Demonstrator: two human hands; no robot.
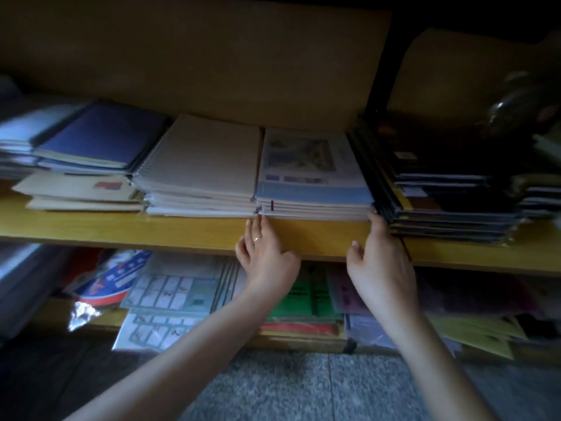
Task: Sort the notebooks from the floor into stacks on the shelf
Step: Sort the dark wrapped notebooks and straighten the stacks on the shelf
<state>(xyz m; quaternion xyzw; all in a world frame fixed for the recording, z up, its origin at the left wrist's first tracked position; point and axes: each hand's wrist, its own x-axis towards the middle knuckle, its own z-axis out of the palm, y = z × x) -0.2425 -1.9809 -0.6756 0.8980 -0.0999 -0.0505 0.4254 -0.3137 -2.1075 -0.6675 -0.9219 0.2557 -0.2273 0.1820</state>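
Your left grip (264, 250) and right grip (379, 262), both loosely spread and holding nothing, touched the near corners of the blue-covered notebook stack (315, 177) on the shelf (121, 229), hemmed between the white spiral stack (200, 165) left and the dark stack (449, 189) right, with open room only along the shelf's near strip.
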